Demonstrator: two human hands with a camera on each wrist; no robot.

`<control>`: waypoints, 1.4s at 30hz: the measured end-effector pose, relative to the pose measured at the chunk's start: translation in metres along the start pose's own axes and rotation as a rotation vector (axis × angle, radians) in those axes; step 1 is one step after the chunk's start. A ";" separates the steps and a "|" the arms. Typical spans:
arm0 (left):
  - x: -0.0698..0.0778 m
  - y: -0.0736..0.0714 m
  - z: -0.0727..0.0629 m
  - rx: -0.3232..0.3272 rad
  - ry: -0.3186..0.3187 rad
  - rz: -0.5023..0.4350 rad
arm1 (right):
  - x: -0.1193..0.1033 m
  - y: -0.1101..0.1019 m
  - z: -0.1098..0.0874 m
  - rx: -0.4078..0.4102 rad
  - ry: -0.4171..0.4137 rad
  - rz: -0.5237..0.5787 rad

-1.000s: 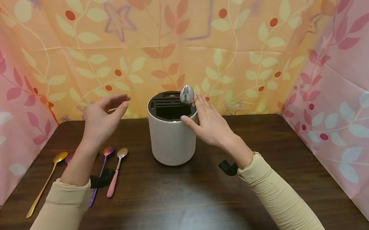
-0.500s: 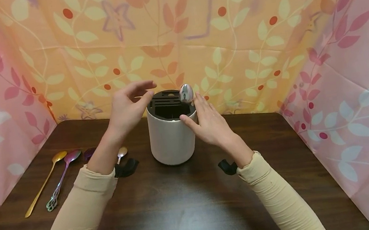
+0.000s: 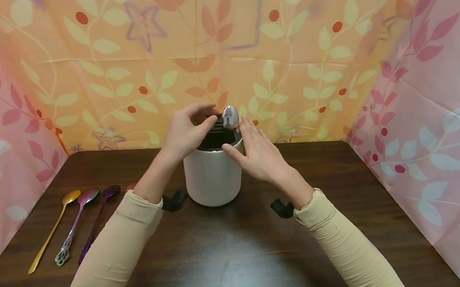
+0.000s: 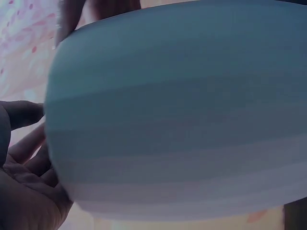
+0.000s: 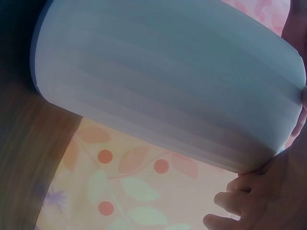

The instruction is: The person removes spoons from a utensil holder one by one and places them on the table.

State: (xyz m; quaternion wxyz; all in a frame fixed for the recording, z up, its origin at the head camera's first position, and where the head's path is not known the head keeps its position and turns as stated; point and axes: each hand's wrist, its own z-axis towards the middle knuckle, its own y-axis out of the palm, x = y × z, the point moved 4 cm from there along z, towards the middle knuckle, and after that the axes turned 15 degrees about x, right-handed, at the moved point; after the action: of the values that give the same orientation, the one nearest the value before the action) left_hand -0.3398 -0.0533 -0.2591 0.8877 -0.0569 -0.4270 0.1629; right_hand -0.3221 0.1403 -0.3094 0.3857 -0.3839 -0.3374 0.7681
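Observation:
A white ribbed holder (image 3: 213,179) with a black slotted insert (image 3: 213,140) stands upright on the table, its side filling both wrist views. Bowl up, a silver spoon (image 3: 230,117) rises from the insert's right side. My left hand (image 3: 185,132) reaches over the left rim, thumb and fingers apart and pointing at the spoon; I cannot tell whether the fingertips touch it. Along the right rim rests my right hand (image 3: 259,152), with straight fingers beside the spoon and the thumb on the front. The spoon's handle is hidden inside the holder.
On the left of the dark wooden table (image 3: 236,267) lie a gold spoon (image 3: 49,235), an iridescent spoon (image 3: 76,217) and a purple spoon (image 3: 102,207). My left arm partly covers the purple one and hides more cutlery. Patterned cloth (image 3: 322,55) hangs behind and at both sides.
My left hand has moved right, from above the spoons on the table to over the holder beside the silver spoon. My right hand has stayed at the rim.

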 end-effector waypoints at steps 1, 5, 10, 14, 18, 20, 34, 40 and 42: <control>0.000 0.002 0.001 -0.010 -0.002 0.013 | -0.001 0.000 0.000 -0.001 -0.002 0.000; -0.001 0.009 0.002 -0.067 -0.025 0.047 | -0.003 0.001 0.000 -0.003 -0.006 0.005; 0.001 0.015 0.003 -0.120 -0.048 0.059 | -0.004 0.000 0.000 0.001 -0.011 0.006; 0.003 0.017 0.004 -0.122 -0.061 0.054 | -0.005 -0.001 0.000 -0.001 -0.014 0.008; 0.003 0.018 0.006 -0.120 -0.086 0.017 | -0.004 -0.002 0.000 -0.002 -0.011 0.011; 0.001 0.018 0.006 -0.119 -0.108 -0.022 | -0.004 -0.001 -0.001 -0.004 -0.008 0.012; -0.008 0.016 0.002 -0.112 -0.225 -0.217 | -0.002 0.001 -0.004 -0.010 -0.005 0.009; -0.006 0.011 -0.001 -0.064 -0.238 -0.298 | -0.002 0.000 -0.003 -0.010 -0.002 0.003; -0.005 0.009 -0.002 -0.041 -0.232 -0.316 | -0.002 0.000 -0.003 -0.009 0.003 0.003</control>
State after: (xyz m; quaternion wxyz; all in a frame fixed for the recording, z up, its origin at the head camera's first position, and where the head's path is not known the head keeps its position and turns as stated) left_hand -0.3437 -0.0463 -0.2663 0.8458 0.0121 -0.5330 0.0182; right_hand -0.3185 0.1392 -0.3096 0.3833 -0.3873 -0.3398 0.7666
